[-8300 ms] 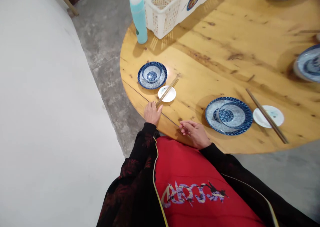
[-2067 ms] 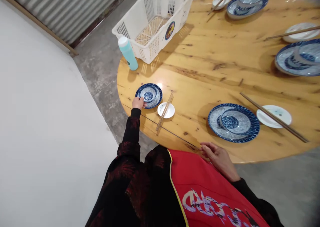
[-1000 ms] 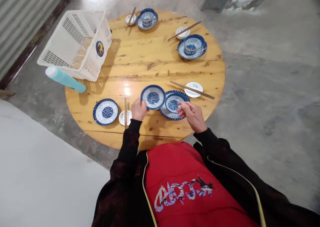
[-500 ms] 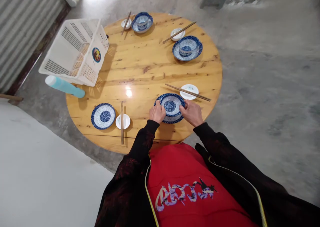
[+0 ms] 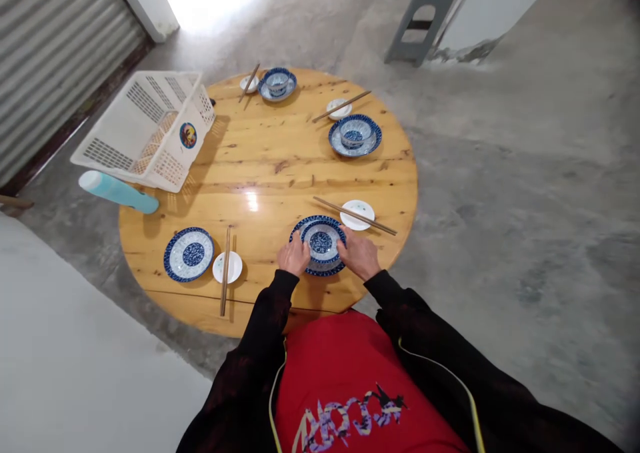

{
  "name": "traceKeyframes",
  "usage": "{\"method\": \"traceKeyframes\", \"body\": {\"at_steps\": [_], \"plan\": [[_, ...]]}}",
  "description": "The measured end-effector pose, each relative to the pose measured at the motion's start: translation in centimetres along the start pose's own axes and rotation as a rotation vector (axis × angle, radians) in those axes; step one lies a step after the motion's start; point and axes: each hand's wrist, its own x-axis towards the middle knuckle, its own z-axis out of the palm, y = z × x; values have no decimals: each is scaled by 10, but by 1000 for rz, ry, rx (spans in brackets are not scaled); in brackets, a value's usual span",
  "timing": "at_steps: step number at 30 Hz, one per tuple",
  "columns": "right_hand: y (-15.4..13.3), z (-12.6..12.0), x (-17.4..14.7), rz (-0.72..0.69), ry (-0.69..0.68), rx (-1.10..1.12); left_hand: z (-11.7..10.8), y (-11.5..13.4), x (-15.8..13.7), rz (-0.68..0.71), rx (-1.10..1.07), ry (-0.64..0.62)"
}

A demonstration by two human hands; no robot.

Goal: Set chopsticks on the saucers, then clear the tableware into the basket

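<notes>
As we look down from the head camera, we see our left hand (image 5: pixel 294 256) and our right hand (image 5: pixel 359 256) on the two sides of a stack of blue and white patterned bowls (image 5: pixel 322 241). The stack sits on a round blue and white patterned plate (image 5: pixel 317 268) near our edge of the round yellow wooden table (image 5: pixel 280 146). Our left fingers curl against the left rim of the stack. Our right fingers lie side by side against its right rim. Both hands touch the bowls, but we cannot tell how tightly they hold.

Just beside the stack, on the right, is a small white round dish (image 5: pixel 356 214) with a pair of long brown chopsticks (image 5: pixel 355 215) lying across it.

To the left is a flat blue and white plate (image 5: pixel 189 254) with no bowl on it. Next to it is another small white dish (image 5: pixel 227 267) with brown chopsticks (image 5: pixel 225 270) over it.

Farther away we see two more blue bowls on plates (image 5: pixel 355 134), (image 5: pixel 277 83). A white plastic basket with holes (image 5: pixel 145 128) stands on the left side of the table, and a light blue bottle with a white cap (image 5: pixel 117 192) stands beside it.
</notes>
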Motion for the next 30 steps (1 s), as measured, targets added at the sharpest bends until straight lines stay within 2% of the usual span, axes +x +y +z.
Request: {"method": "traceKeyframes", "body": {"at_steps": [10, 13, 16, 20, 26, 30], "plan": [[14, -3, 9, -97, -155, -28, 15, 1, -4, -153, 8, 13], [16, -2, 11, -129, -198, 71, 23, -2, -5, -183, -116, -10], [16, 2, 13, -116, -242, 209, 30, -4, -4, -191, -318, -87], [12, 8, 15, -67, -209, 301, 34, -4, -2, -181, -482, -124], [9, 11, 9, 24, -195, 431, 31, -1, -4, -107, -382, -104], [8, 1, 6, 28, -159, 541, 13, 4, -12, -72, -346, -68]]}}
